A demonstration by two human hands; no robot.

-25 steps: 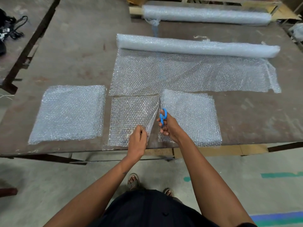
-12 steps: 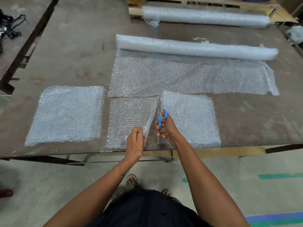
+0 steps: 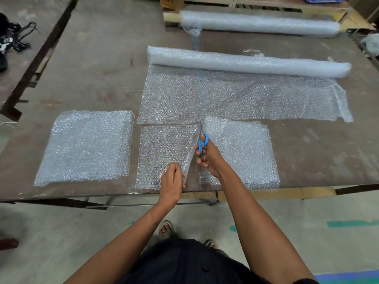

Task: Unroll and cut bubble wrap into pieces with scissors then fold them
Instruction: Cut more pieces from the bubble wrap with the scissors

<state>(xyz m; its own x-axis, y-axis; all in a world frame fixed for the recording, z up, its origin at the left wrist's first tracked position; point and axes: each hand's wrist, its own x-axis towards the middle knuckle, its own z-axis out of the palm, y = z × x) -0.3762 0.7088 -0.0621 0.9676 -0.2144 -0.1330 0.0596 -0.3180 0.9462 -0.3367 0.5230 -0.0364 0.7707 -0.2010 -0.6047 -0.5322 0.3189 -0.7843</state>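
At table edge: left hand grip pinches bubble wrap; right hand grip closed on scissors.

Both arms reach forward; the left hand pinches closed, the right hand curls in a grip.

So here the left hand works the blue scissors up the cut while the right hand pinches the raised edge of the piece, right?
Hands are swapped. In the head view, the right hand holds the blue scissors in the cut, while the left hand pinches the raised edge of the piece. The rest stands.
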